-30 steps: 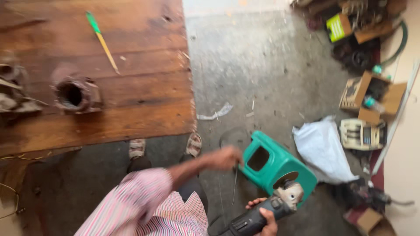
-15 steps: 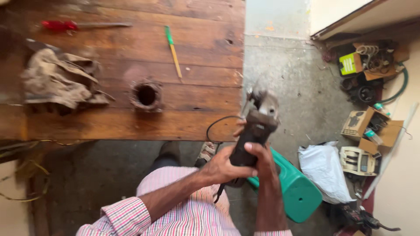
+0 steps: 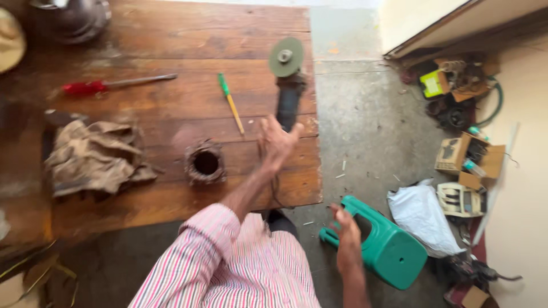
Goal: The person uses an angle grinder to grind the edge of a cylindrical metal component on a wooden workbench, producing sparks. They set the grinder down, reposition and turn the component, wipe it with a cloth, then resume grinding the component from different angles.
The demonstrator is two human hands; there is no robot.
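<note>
An angle grinder (image 3: 289, 97) lies on the wooden table (image 3: 171, 51) near its right edge, with the grey disc (image 3: 285, 57) facing up at the far end. My left hand (image 3: 278, 142), in a striped sleeve, is at the grinder's rear end with its fingers spread; I cannot tell whether it still touches the tool. My right hand (image 3: 347, 239) hovers open and empty over the floor, just left of a tipped green plastic stool (image 3: 394, 251). The frame is motion-blurred.
On the table lie a green-and-yellow screwdriver (image 3: 231, 104), a red-handled screwdriver (image 3: 108, 85), a crumpled brown rag (image 3: 94, 157), a rusty hollow cylinder (image 3: 205, 163) and a metal pot (image 3: 74, 17). On the concrete floor at right are a white bag (image 3: 419, 214) and cardboard boxes (image 3: 468, 159).
The grinder went from the floor by the stool, up in both hands, onto the table. My right hand has let go and dropped toward the stool; the left hand's fingers have opened.
</note>
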